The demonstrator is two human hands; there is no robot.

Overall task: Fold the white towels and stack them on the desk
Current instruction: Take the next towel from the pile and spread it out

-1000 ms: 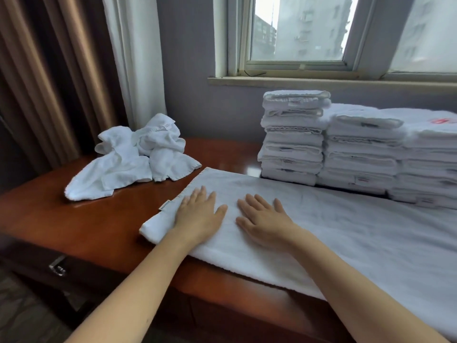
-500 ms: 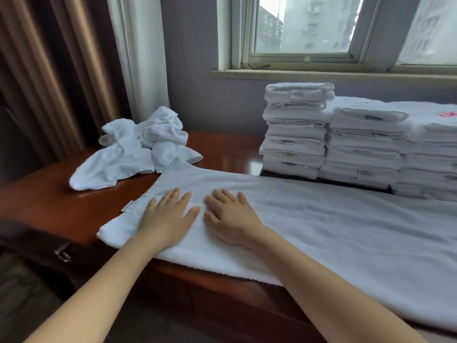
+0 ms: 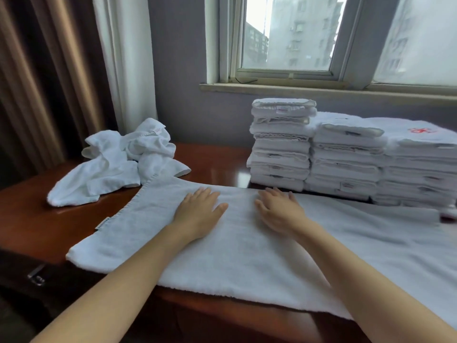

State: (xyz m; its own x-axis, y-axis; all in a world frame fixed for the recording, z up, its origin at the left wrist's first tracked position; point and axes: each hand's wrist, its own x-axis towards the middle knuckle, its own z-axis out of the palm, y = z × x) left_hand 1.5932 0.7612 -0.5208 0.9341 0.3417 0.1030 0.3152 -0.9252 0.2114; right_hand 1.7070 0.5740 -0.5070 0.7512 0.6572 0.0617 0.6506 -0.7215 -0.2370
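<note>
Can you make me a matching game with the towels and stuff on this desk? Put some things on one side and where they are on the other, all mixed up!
Things:
1. crumpled heap of white towels
2. neat stacks of folded white towels
3. large flat white towel
4. metal drawer handle

Places:
A. under the left hand and right hand
B. below the window, on the right of the brown wooden desk
C. on the desk's front, lower left
D. near the brown curtains, far left of the desk

Pairs: 1-D, 2-B, 3-A, 4-C
</note>
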